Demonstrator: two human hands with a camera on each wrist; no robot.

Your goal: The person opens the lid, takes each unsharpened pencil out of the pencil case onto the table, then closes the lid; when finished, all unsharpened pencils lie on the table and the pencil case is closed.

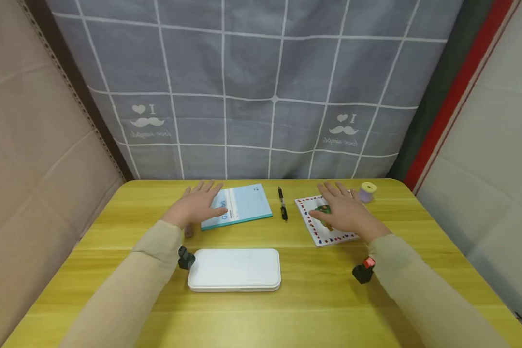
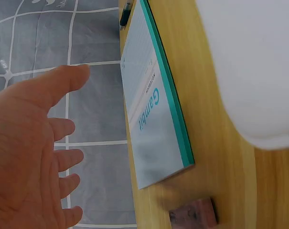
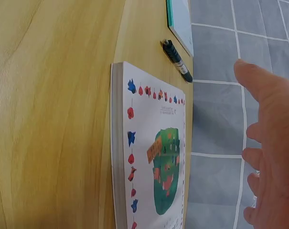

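Observation:
My left hand point(image 1: 195, 205) is held over the left end of a light blue notebook point(image 1: 252, 200), fingers straight and spread, thumb pointing right. In the left wrist view, its palm stands apart from the notebook point(image 2: 151, 102), which reads "Gambit". A small dark reddish block point(image 2: 194, 214) lies by the notebook's corner. Over a white book point(image 1: 319, 232) with a colourful border, my right hand point(image 1: 341, 210) is spread with fingers extended, hiding part of the cover. The right wrist view shows a green picture on the book point(image 3: 151, 124) and nothing in that hand.
Between notebook and book lies a black pen point(image 1: 282, 205). A white flat case point(image 1: 235, 269) rests nearer to me. At the back right stands a small yellow-and-lilac roll point(image 1: 367, 192). A grey checked curtain point(image 1: 252, 121) hangs behind the wooden table point(image 1: 322, 299).

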